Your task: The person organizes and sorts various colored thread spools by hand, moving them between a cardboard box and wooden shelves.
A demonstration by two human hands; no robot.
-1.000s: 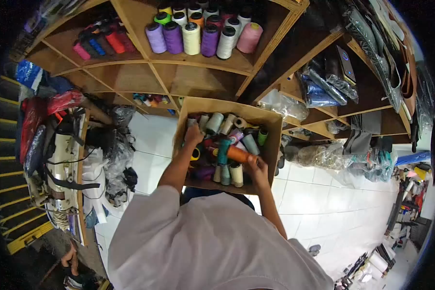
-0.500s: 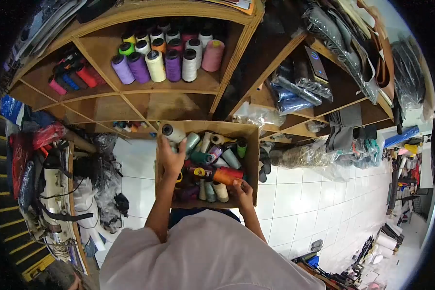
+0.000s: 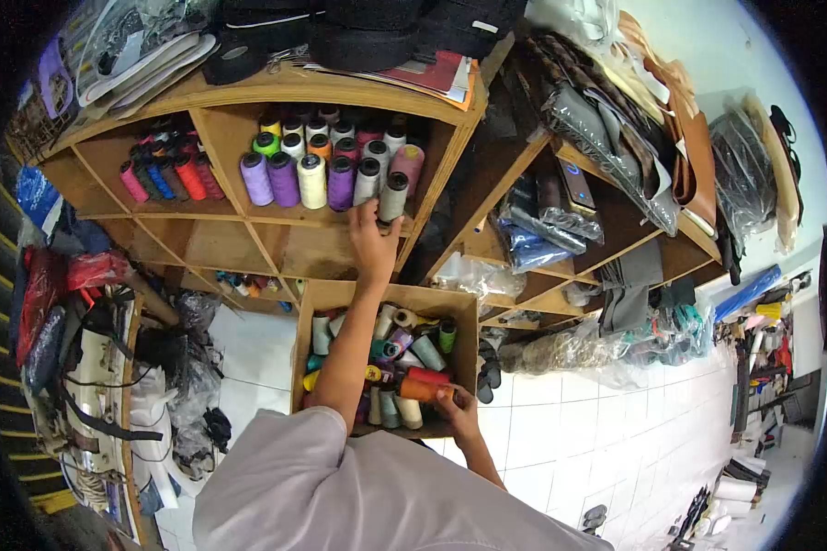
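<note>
My left hand (image 3: 372, 241) reaches up into a wooden shelf compartment (image 3: 326, 241) and grips a grey thread spool (image 3: 393, 196) standing at the right end of a row of purple, cream and white spools (image 3: 311, 180). My right hand (image 3: 457, 410) holds the near right edge of a cardboard box (image 3: 464, 312) at waist height. The box is filled with several mixed thread spools, an orange one (image 3: 423, 389) lying beside my right hand.
Red, pink and blue spools (image 3: 170, 176) fill the compartment to the left. Folded fabric and plastic-wrapped rolls (image 3: 542, 241) sit in shelves to the right. A sewing machine (image 3: 96, 386) and black bags lie on the left. White tiled floor (image 3: 579, 432) spreads below.
My left hand lifted a grey spool out of the box and raised it to the shelf row. My right hand stayed on the box edge. The view tilted upward.
</note>
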